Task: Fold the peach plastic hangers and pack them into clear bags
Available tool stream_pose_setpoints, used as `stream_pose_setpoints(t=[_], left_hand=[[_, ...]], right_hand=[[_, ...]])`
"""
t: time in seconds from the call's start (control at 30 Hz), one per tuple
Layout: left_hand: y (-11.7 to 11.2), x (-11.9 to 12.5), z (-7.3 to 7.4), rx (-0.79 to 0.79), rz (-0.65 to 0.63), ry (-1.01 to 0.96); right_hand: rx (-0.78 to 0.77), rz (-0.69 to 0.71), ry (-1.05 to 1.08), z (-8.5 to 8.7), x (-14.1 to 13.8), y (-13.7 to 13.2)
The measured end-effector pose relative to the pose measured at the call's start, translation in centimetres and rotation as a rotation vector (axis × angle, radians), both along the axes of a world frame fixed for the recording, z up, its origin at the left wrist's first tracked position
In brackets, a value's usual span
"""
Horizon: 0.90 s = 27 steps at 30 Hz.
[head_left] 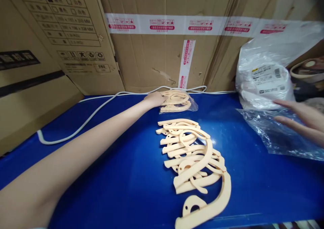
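Left hand (155,99) touched bagged hangers (176,99), grip unclear; light, even hold seemed best. Right hand (307,118) hung near clear bag (283,138), fingers (291,105) apart.

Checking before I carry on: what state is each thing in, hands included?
Left hand: at the bagged hangers, grip unclear
Right hand: open, blurred
Bagged hangers: inside clear plastic
Loose hangers: unbagged, overlapping
Clear bag: spread out, crinkled
White cable: slack, curving
Carton: upright, taped
White package: wrapped in plastic
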<state>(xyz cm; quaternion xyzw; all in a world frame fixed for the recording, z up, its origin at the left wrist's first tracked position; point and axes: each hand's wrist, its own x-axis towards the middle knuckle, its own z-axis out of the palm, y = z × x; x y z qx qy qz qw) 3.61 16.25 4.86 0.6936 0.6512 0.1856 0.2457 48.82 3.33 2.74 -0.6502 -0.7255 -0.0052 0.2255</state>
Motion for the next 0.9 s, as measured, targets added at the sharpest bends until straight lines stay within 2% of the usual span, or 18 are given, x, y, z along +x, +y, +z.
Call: stream_pose_setpoints(t=[0.1,0.17,0.23,0.3,0.47,0.5,0.57,0.63,0.7,0.8,0.9], left_hand=[[-0.7,0.2,0.2,-0.044,0.039,-0.197],[-1.5,0.0,0.6,-0.074,0.071,-0.353],[-2.4,-0.4,1.0,-0.082,0.102,-0.517],[-3.3,-0.8,1.4,-0.053,0.139,-0.669],[-5.7,-1.1,1.8,0.067,0.217,-0.922],[-6.3,-1.1,1.9,0.086,0.227,-0.954],[-7.8,-1.3,2.2,0.116,0.242,-1.009],[-9.6,-1.8,2.4,0.124,0.230,-1.039],[-11.4,-2.5,2.6,0.079,0.151,-1.021],[-14.0,-3.7,2.7,-0.081,-0.010,-1.020],[-15.7,-4.3,2.2,-0.208,-0.004,-1.046]], right_hand=[[-0.268,0.126,0.066,-1.5,-2.8,-0.9],[-0.327,0.135,0.050,-1.9,-3.4,-0.8],[-0.249,0.138,0.019,-1.3,-4.1,-0.6],[-0.059,0.163,-0.021,0.2,-5.9,-0.7],[0.201,0.504,-0.064,4.3,-15.5,-1.6],[0.245,0.551,-0.071,4.7,-17.3,-1.4],[0.261,0.552,-0.105,5.2,-20.0,-0.2],[0.216,0.450,-0.136,5.3,-21.3,1.7],[0.085,0.377,-0.065,5.1,-21.7,3.6],[-0.297,0.489,0.288,4.8,-22.0,4.9],[-0.574,0.557,0.715,4.5,-22.8,3.8]])
